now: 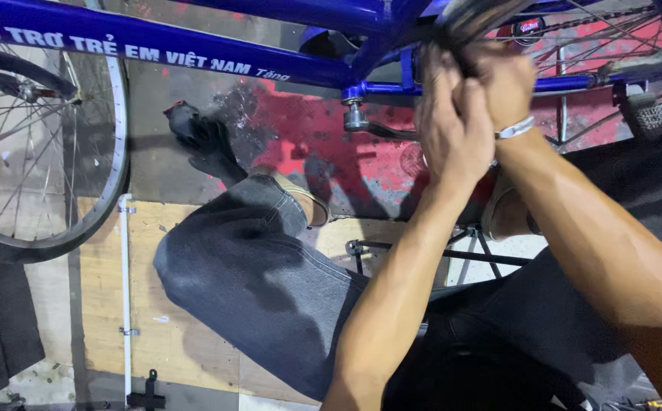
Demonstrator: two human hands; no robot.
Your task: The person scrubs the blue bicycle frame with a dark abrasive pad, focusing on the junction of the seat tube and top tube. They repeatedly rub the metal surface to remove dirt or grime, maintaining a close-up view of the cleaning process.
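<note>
Black rubber tyre (472, 23) at the upper right of the frame is grasped by both hands, pressed together above the blue bicycle frame (194, 57). It is clenched by the left hand (449, 129) from below and by the right hand (502, 80), a bracelet at its wrist, from beside, so that a firm pull seems allowed. A spoked wheel (114, 152) is seen at left, a pedal crank (361, 122) mid-frame.
</note>
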